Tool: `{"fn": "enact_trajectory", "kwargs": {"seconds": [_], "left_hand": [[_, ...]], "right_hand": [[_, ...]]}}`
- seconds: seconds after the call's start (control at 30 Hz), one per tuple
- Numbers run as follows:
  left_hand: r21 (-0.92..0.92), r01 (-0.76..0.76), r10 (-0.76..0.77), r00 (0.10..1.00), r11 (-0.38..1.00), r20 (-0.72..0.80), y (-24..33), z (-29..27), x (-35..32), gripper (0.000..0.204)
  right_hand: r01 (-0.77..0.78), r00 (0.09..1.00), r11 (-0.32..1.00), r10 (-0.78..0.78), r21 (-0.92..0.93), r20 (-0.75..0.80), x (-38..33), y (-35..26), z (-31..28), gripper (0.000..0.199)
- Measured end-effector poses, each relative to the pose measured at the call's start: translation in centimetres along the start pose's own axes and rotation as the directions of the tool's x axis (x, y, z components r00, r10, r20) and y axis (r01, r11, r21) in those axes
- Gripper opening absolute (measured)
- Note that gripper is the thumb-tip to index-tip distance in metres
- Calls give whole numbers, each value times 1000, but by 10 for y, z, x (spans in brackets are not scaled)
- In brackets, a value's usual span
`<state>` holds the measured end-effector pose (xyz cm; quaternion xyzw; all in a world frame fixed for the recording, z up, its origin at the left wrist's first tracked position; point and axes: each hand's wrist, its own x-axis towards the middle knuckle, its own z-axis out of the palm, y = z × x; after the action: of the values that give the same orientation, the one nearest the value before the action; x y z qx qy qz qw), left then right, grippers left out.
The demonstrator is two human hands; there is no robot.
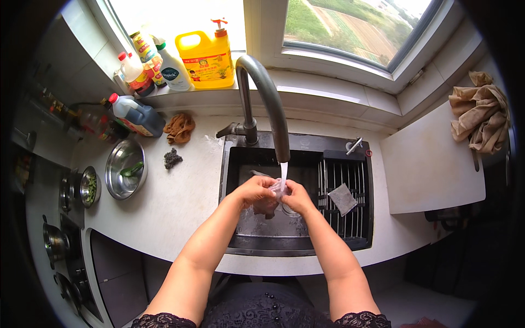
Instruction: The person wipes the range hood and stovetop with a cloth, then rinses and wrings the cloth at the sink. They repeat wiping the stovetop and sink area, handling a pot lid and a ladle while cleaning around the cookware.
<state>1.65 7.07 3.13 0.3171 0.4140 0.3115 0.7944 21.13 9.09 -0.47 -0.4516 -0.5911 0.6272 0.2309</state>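
Note:
Both my hands are in the dark sink (240,240), beneath the running tap (268,87). Between them is a pale pinkish, translucent, floppy piece (277,188); whether it is thin plastic or raw food I cannot tell. My left hand (254,190) pinches its left side, and my right hand (297,198) grips its right side. Water (284,172) falls onto it at the fingertips. A darker, brownish part (265,209) hangs below my left hand. Behind that hand lies a greyish scrap, partly hidden. Under my right hand the drain is partly covered.
A grey scouring pad (343,199) lies on the rack (328,218) at the sink's right. Left on the counter are a steel bowl (117,186), brown cloth (180,128) and dark scrubber (173,158). A yellow jug (205,60) stands on the sill; a white board (432,164) leans right.

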Motion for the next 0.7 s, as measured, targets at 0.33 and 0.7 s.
{"fn": "enact_trajectory", "kwargs": {"seconds": [0.33, 0.7], "left_hand": [[190, -53, 132, 894, 980, -429, -56, -12, 16, 31], [-421, -62, -176, 847, 905, -501, -109, 22, 40, 40]], "right_hand": [[-286, 952, 796, 301, 533, 63, -22, -12, -11, 25], [-316, 923, 512, 363, 799, 132, -25, 28, 9, 34]]}}
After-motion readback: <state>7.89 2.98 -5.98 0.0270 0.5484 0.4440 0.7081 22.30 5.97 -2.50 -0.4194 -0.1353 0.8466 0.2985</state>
